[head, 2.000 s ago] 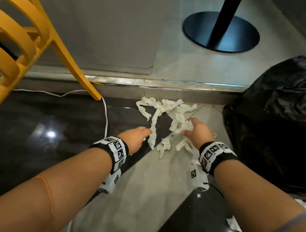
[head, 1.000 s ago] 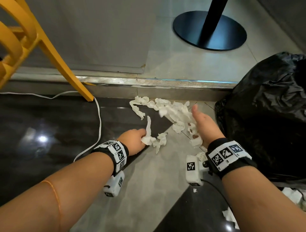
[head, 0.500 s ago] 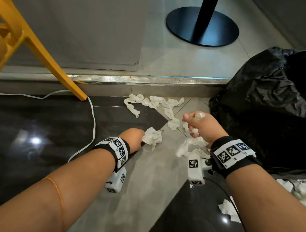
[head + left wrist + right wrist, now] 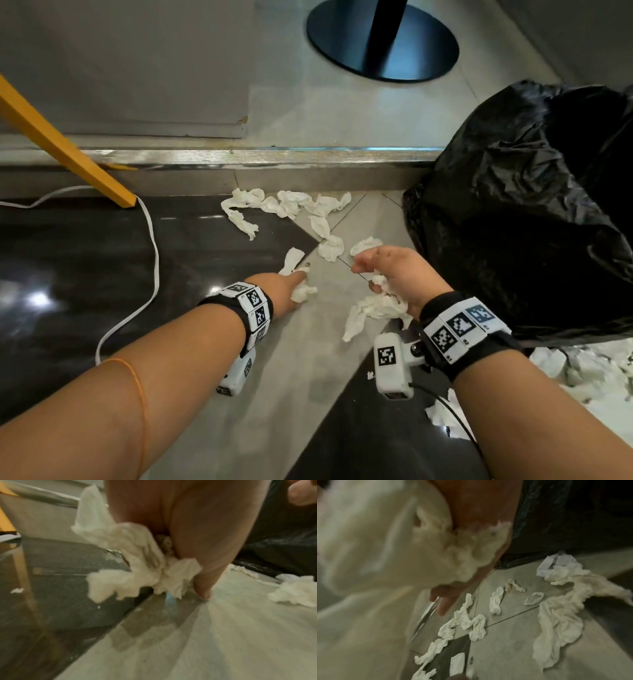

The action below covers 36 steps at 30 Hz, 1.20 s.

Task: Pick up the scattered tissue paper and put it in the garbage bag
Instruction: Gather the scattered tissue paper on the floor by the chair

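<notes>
White crumpled tissue strips (image 4: 291,205) lie scattered on the floor below a metal step edge. My left hand (image 4: 286,291) grips a wad of tissue (image 4: 137,566) low over the grey tile, one finger touching the floor. My right hand (image 4: 390,274) holds a larger bunch of tissue (image 4: 373,308) that hangs below the palm; in the right wrist view this tissue (image 4: 462,550) fills the palm. The black garbage bag (image 4: 531,212) stands just right of the right hand. More loose tissue pieces (image 4: 464,622) lie under the right hand.
A yellow chair leg (image 4: 68,154) and a white cable (image 4: 150,260) are at the left. A black round table base (image 4: 383,41) sits beyond the metal step edge (image 4: 239,157). More crumpled paper (image 4: 589,370) lies at the lower right beside the bag.
Both hands have gathered tissue from the pile and pulled back toward me. The right hand closed on a bunch and lifted it; fewer strips lie between the hands.
</notes>
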Each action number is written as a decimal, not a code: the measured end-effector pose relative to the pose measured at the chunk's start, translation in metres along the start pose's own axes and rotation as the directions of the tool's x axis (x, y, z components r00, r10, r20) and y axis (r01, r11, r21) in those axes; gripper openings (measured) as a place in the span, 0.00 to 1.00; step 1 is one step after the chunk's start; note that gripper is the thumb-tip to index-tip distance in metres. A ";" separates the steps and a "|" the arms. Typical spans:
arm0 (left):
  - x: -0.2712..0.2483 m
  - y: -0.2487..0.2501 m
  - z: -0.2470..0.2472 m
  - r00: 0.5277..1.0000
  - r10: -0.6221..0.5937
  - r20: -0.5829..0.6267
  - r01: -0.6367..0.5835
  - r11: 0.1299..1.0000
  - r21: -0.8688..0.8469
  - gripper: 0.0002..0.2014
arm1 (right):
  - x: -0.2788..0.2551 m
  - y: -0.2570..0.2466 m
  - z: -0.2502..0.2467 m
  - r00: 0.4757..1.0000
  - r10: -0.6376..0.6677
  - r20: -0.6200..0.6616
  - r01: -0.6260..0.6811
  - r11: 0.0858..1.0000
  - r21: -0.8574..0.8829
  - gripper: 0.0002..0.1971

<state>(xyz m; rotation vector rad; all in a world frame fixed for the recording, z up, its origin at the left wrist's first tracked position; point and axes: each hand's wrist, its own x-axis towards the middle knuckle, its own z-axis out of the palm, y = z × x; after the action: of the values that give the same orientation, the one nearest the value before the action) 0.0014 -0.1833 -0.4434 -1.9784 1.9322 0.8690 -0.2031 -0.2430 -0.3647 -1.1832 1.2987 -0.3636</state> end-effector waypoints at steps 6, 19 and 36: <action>-0.001 -0.009 0.008 0.997 -0.022 0.074 0.011 0.990 0.141 0.19 | 0.001 0.002 -0.015 0.987 0.018 -0.161 -0.024 0.999 -0.034 0.15; -0.037 -0.043 -0.005 0.984 -0.106 -0.144 0.113 0.993 0.040 0.13 | 0.011 0.071 -0.006 0.972 0.088 -0.216 -0.227 0.576 -0.786 0.22; -0.063 -0.058 -0.017 0.991 -0.124 -0.057 0.133 0.973 0.189 0.14 | 0.021 0.051 -0.010 0.877 -0.066 -0.475 -0.265 0.759 -0.595 0.15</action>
<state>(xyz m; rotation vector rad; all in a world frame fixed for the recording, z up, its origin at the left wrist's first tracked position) 0.0648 -0.1351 -0.4078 -1.9967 1.8118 0.5857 -0.2250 -0.2430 -0.4168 -1.6563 2.0196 -0.1072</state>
